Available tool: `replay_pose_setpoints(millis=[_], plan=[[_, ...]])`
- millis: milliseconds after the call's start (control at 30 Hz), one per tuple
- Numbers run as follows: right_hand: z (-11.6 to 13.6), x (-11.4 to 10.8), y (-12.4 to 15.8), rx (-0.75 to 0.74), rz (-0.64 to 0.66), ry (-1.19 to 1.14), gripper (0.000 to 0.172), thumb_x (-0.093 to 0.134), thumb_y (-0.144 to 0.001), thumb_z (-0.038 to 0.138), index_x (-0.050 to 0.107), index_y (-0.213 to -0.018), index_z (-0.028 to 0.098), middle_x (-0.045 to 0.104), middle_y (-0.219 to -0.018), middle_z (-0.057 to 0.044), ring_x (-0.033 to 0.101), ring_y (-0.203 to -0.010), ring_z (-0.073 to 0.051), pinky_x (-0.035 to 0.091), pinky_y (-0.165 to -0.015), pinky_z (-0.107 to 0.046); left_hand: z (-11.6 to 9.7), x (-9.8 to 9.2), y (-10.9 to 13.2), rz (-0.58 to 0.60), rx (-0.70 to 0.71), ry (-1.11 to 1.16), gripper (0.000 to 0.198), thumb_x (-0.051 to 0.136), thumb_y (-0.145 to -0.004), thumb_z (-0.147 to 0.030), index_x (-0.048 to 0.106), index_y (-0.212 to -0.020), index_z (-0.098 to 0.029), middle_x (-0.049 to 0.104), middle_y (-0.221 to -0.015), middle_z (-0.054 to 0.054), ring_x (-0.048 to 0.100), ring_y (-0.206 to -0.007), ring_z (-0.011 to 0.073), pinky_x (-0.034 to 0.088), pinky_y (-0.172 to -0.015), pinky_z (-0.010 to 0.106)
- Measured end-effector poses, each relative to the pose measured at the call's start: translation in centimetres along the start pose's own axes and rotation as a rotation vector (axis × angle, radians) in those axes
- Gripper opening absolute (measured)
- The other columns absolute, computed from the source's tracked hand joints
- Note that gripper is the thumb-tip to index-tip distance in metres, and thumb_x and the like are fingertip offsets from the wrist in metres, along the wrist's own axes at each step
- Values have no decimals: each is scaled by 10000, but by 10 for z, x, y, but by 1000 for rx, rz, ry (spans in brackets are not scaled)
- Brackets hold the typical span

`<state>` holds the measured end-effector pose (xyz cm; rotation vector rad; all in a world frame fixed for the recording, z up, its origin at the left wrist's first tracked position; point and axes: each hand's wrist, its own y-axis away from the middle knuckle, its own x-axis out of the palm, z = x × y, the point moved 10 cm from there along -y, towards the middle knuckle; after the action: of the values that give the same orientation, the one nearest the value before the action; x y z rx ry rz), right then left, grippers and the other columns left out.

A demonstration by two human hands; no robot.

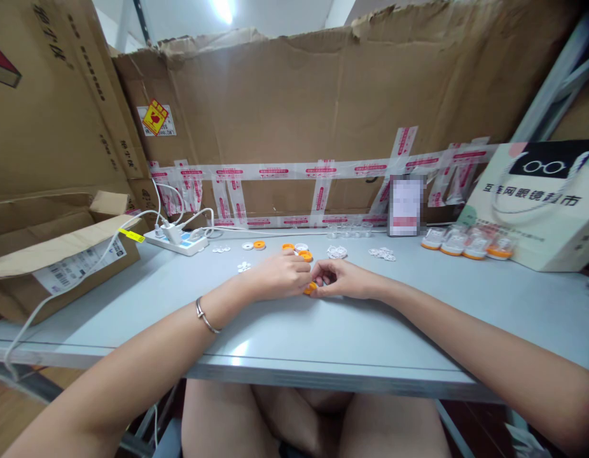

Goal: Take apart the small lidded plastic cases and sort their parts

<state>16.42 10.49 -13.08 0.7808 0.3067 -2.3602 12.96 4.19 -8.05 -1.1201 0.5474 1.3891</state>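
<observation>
An orange round cap (310, 288) is low over the table between my two hands. My right hand (350, 280) has it pinched at its right side, the thumb along the near edge and the other fingers curled. From the left, my left hand (285, 277) reaches over the cap with fingers bent and closed. Its fingertips are hidden, so what they hold cannot be made out. Just beyond the hands lie another orange cap (304, 256), an orange ring (287, 247) and a white ring (301, 247).
Small white parts (337, 252) lie in a pile, with more flat white pieces (382, 254) to the right. Clear cups (349, 230) line the back. A phone (405, 205), capped containers (464, 243) and a paper bag (528, 210) stand right; a power strip (176, 242) and open carton (60, 267) left.
</observation>
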Motion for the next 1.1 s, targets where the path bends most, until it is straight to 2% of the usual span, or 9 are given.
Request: replay_pose_setpoints(millis=[267,367,433,500,600,700,767,867,1100], plan=[[-2,-1,-1,20,-5,25,387,678,-602,433,572,-844,150,487,-694,19,420,-614,-97,329,-551,-237,27,12,6,-22,-265,370,112,525,-747,-185,599,-674,-145,600,-674,18,526,-647,102,371,-633,206],[-2,0,0,22,1,39,377,676,-611,424,569,-848,150,485,-708,18,414,-616,-95,329,-554,-238,40,8,10,4,-309,449,98,518,-734,-180,599,-700,-136,613,-707,22,531,-667,99,384,-643,194],[-1,0,0,34,-1,40,368,672,-615,426,570,-842,154,487,-710,18,408,-613,-94,327,-552,-236,59,1,21,69,-384,431,99,503,-702,-145,602,-706,-138,620,-727,21,532,-674,101,386,-646,195],[-1,-1,1,51,-6,40,358,672,-613,421,573,-836,159,490,-715,18,404,-613,-94,322,-551,-235,89,-6,45,173,-548,389,114,496,-668,-144,603,-706,-138,628,-730,20,533,-656,103,385,-619,193],[0,-1,2,62,-5,41,349,674,-613,409,574,-836,160,491,-729,14,406,-625,-95,318,-557,-235,138,-13,100,367,-852,262,139,481,-618,-165,611,-661,-137,621,-664,22,526,-605,110,365,-548,189],[0,0,2,59,-1,36,355,671,-616,408,568,-843,155,487,-728,14,411,-632,-95,320,-560,-233,164,-5,149,578,-1040,212,177,476,-567,-180,621,-660,-139,618,-648,24,513,-574,113,344,-503,187],[0,0,2,52,0,30,368,672,-615,414,563,-846,149,485,-727,14,416,-638,-96,326,-566,-233,169,7,169,692,-1095,219,207,479,-543,-191,629,-674,-138,623,-670,29,512,-579,120,344,-498,192],[0,1,2,44,2,21,366,671,-617,410,559,-846,147,484,-727,16,417,-640,-95,329,-570,-231,169,23,181,794,-1105,248,215,478,-519,-192,633,-655,-134,627,-687,36,514,-597,131,348,-498,199],[0,1,2,43,7,26,366,669,-620,419,550,-848,158,481,-735,19,416,-638,-95,324,-567,-233,167,29,179,814,-1097,270,188,486,-515,-203,630,-614,-134,629,-652,30,516,-581,133,343,-484,200]])
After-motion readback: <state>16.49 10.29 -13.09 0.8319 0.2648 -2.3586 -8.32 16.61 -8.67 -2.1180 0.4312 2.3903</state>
